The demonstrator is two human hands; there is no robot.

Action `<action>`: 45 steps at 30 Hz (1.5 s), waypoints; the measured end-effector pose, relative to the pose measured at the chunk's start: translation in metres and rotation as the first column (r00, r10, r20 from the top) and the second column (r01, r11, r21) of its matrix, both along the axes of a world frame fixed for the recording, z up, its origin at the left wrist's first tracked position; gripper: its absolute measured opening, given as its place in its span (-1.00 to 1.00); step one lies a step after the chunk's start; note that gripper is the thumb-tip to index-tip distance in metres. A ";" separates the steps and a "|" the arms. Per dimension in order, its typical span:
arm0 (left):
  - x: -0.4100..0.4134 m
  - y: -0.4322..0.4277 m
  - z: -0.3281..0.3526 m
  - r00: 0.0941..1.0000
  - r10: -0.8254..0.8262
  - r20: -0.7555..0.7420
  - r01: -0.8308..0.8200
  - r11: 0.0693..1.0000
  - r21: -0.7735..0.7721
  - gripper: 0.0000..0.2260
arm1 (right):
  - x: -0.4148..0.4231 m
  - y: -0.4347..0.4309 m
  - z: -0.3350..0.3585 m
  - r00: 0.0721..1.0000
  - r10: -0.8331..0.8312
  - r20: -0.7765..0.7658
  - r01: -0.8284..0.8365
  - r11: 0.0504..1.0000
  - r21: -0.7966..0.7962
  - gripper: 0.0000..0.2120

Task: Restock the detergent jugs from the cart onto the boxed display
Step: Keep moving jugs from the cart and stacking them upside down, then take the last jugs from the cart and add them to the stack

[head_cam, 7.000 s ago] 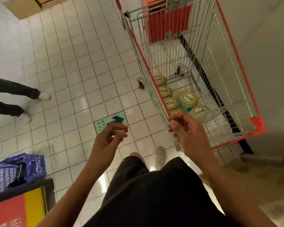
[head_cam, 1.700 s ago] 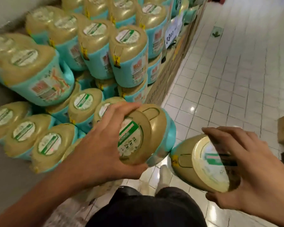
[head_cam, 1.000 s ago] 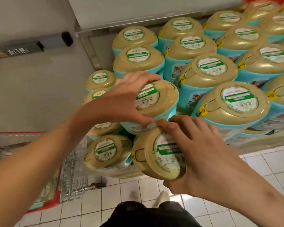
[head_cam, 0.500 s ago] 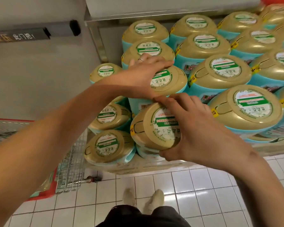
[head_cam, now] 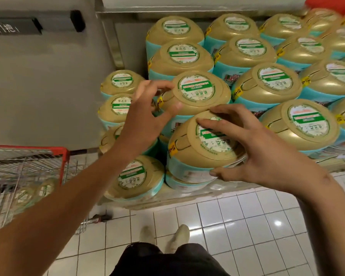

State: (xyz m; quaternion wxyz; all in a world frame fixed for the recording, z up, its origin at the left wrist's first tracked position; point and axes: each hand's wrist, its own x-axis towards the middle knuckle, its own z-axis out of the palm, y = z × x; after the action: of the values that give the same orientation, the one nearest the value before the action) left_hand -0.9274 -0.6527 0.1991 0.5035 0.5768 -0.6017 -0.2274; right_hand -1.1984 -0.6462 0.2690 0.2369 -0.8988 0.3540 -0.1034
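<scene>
Gold-capped, teal-bodied detergent jugs stand packed in stepped rows on the boxed display (head_cam: 187,197). My left hand (head_cam: 145,120) holds one jug (head_cam: 199,90) by its left edge, thumb on the front of the cap and fingertips at its top left. This jug sits in the middle row among its neighbours. Just in front and lower, my right hand (head_cam: 263,148) grips a second jug (head_cam: 189,154), fingers spread over its cap and thumb under the teal band. That jug rests on top of another jug at the display's front edge.
The red-rimmed wire cart (head_cam: 64,156) stands at the left with a few jugs (head_cam: 44,190) in its basket. A grey wall panel (head_cam: 48,86) rises behind the cart. White tiled floor (head_cam: 247,226) and my feet lie below the display.
Seven seconds ago both hands were empty above the cart. Since then each carried a jug to the display. In the last half second my left hand slid off the upper jug's cap to its left edge.
</scene>
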 end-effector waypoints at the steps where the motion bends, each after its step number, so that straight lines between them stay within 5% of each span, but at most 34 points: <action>1: -0.001 0.005 -0.006 1.000 -0.020 0.017 0.020 1.000 0.009 -0.60 | 0.001 0.003 0.000 1.000 -0.008 -0.002 0.008 1.000 -0.010 -0.10; 6: 0.008 0.012 -0.009 0.995 -0.096 -0.002 0.096 0.995 0.031 -0.54 | 0.006 0.027 0.003 0.999 -0.023 0.028 0.027 0.990 -0.138 -0.31; 11: 0.023 0.053 -0.012 0.983 -0.084 -0.161 0.101 0.990 0.102 -0.61 | 0.024 0.083 0.001 0.915 0.042 0.402 0.089 0.949 -0.302 -0.76; 16: 0.042 0.130 -0.017 0.957 0.115 -0.265 -0.083 0.988 0.128 -0.80 | 0.061 0.112 -0.035 0.817 0.006 0.577 -0.002 1.000 -0.007 -0.81; 20: 0.044 0.202 -0.032 0.905 0.341 -0.255 -0.303 0.936 0.177 -0.81 | 0.078 0.113 -0.063 0.818 -0.056 0.573 -0.162 0.933 0.322 -0.73; 24: 0.022 0.280 -0.058 0.760 0.585 -0.284 -0.520 0.809 0.274 -0.81 | 0.088 0.122 -0.100 0.883 -0.026 0.468 -0.315 0.708 0.632 -0.74; 28: -0.020 0.355 -0.081 0.532 0.773 -0.347 -0.689 0.633 0.353 -0.89 | 0.092 0.139 -0.146 0.926 0.151 0.346 -0.370 0.548 0.750 -0.66; 39: -0.079 0.516 -0.107 0.094 0.966 -0.241 -0.809 0.215 0.547 -0.84 | 0.175 0.221 -0.189 0.867 0.399 0.299 -0.449 0.365 0.815 -0.77; 45: -0.035 0.567 -0.116 0.058 0.981 -0.185 -0.782 0.160 0.602 -0.82 | 0.251 0.264 -0.193 0.850 0.449 0.276 -0.455 0.359 0.815 -0.74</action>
State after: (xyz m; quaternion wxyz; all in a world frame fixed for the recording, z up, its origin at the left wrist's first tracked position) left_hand -0.9629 -0.0855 0.0829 0.5686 0.8058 0.1182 -0.1158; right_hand -0.9471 -0.3821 0.0759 0.6698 -0.7204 0.0958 0.1525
